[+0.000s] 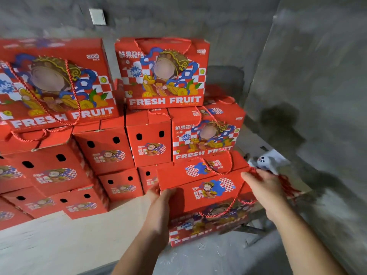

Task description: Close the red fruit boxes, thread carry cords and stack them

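Two bare hands hold a closed red fruit box (206,193) w/ cord (222,209) threaded: left hand (160,203) grip clamped on its left end, right hand (264,187) on its right end, fingers hidden. Behind, stacked boxes (111,124) against a concrete wall (297,76).

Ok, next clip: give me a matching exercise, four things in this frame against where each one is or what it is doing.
Things:
1. left hand
2. right hand
3. carry cord
4. topmost box

Places or states:
A. hangs in a loop down the front of the held box
B. stands highest on the stack, against the grey wall
C. grips the held box's left end
D. holds the held box's right end

Pairs: 1-C, 2-D, 3-A, 4-B
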The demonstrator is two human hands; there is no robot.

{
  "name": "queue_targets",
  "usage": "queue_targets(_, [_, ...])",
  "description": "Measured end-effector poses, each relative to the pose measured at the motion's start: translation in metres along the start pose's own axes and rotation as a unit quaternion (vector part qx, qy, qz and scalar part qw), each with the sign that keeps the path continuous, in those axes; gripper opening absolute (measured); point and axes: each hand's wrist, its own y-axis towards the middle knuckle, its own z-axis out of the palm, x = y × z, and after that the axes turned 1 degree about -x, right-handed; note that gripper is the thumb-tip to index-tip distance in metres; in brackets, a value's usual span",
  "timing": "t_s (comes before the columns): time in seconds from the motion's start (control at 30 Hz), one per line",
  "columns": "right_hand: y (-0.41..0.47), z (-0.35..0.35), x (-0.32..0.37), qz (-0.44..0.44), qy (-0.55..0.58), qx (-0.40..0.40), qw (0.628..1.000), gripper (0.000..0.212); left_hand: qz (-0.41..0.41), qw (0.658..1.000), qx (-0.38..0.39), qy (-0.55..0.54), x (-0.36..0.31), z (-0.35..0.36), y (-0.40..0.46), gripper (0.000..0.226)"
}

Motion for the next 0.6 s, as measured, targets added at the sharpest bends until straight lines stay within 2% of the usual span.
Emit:
queue_targets(0.07, [0.011, -0.035, 0.026, -0.046, 0.025, 0.005, 0.999, 0.045, 0.035, 0.999, 0.018, -0.032, -0.010, 0.033, -0.016, 0.033])
queue_targets(0.23, [0.058, -0.119, 0.092, -0.166, 0.107, 0.001, 0.980, 0.022, 0.158, 0.981, 0.079, -0.085, -0.043, 0.129, -0.065, 0.061])
queue_targets(0.33, [0.091, -0.159, 0.130, -0.216, 0.131, 0.008, 0.967, 0.010, 0.207, 0.970, 0.096, -0.089, -0.057, 0.183, -0.084, 0.055])
queue_targets(0.47, [0.131, -0.187, 0.181, -0.267, 0.144, 0.019, 0.953, 0.011, 0.243, 0.961, 0.089, -0.095, -0.068, 0.241, -0.094, 0.047])
queue_targets(0.53, [0.153, -0.189, 0.204, -0.287, 0.149, 0.017, 0.946, 0.007, 0.244, 0.962, 0.074, -0.093, -0.072, 0.261, -0.095, 0.059])
queue_targets(0.6, [0.177, -0.187, 0.226, -0.302, 0.152, 0.014, 0.941, 0.008, 0.236, 0.969, 0.074, -0.021, -0.072, 0.278, -0.094, 0.082])
